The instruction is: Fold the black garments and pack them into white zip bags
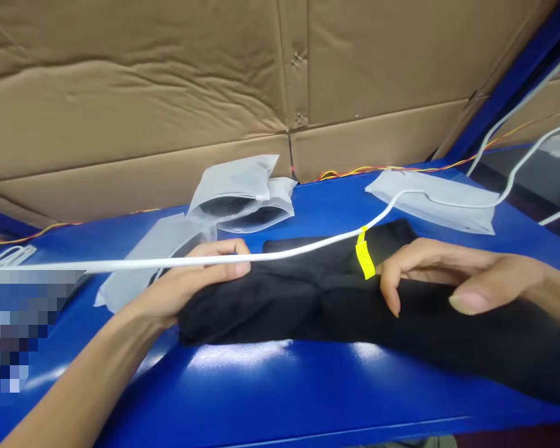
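Observation:
A black garment (pixel 308 298) lies folded across a glossy blue table (pixel 280 392). My left hand (pixel 191 283) grips its left end, fingers curled over the fabric's upper edge. On the garment's right half rests my right hand (pixel 443 274), fingers bent and pressing down on the cloth. A yellow tag (pixel 364 256) sits on the garment just left of my right fingertips. A white cable (pixel 270 252) stretches across in front of both hands, over the garment.
Several translucent plastic bags lie behind the garment: two with dark contents (pixel 242 199), a flat one at the left (pixel 158 249), another at the right (pixel 434 199). Cardboard walls (pixel 168 106) close off the back. Orange and yellow wires (pixel 401 168) run along the table's far edge.

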A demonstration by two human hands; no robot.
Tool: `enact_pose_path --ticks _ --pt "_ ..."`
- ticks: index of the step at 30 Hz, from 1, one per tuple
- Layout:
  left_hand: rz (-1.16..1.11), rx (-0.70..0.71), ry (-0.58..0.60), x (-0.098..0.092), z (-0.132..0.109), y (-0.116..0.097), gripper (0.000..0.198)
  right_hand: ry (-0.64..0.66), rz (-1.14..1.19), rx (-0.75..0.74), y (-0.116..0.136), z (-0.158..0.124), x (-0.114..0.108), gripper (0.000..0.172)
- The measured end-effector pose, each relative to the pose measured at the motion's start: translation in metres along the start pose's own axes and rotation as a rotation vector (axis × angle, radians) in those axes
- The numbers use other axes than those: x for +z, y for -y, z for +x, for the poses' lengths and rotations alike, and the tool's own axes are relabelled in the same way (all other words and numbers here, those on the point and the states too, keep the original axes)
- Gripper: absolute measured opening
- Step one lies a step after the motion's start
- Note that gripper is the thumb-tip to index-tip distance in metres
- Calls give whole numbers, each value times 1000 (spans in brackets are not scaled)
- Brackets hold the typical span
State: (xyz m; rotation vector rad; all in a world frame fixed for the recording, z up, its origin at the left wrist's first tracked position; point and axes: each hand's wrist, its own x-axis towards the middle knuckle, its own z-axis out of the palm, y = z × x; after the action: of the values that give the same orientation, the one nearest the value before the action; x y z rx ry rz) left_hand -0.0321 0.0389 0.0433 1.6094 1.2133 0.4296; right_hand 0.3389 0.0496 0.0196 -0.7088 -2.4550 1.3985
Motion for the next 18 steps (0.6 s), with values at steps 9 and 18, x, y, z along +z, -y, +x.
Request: enact_pose_path --ticks 9,18 --pt "62 -28 -167 -8 2 1 56 -382 135 165 -41 3 -9 49" --pt "604 117 -58 -1 5 9 40 -318 -295 196 -44 3 -11 46"
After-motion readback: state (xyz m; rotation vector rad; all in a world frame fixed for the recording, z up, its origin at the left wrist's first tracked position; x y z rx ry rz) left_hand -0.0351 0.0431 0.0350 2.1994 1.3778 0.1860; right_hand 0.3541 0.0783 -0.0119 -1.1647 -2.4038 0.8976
